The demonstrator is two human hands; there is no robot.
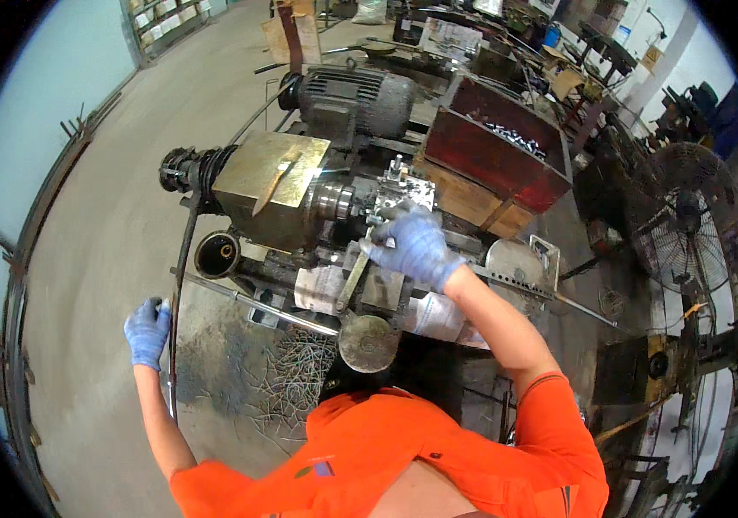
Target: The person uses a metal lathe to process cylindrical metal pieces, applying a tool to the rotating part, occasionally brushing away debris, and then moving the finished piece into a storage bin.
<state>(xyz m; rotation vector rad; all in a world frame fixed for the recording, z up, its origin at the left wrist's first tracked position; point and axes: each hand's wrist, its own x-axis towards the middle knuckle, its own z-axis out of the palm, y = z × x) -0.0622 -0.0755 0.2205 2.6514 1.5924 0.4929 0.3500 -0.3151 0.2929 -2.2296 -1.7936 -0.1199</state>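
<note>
Gripping a lathe lever [353, 278], right hand [414, 247]; left hand [148, 329] on rod [176, 302].

Floor [110, 216]: bare grey concrete, running from the lower left up past the machine to the far end of the shop. On it, a lathe [300, 194] on its base, with a brass-coloured headstock cover and a grey motor [356, 95] behind. Dark heap of metal swarf [295, 380] and fine grit on the floor just in front of the lathe, at the lower middle. Round black bucket [216, 255] beside the lathe's left front. Red open-topped bin [494, 151] holding small bright parts, on a wooden crate [468, 197] to the lathe's right. Pedestal fan [688, 224] at the far right. Curved metal rails [19, 285] along the left wall.
</note>
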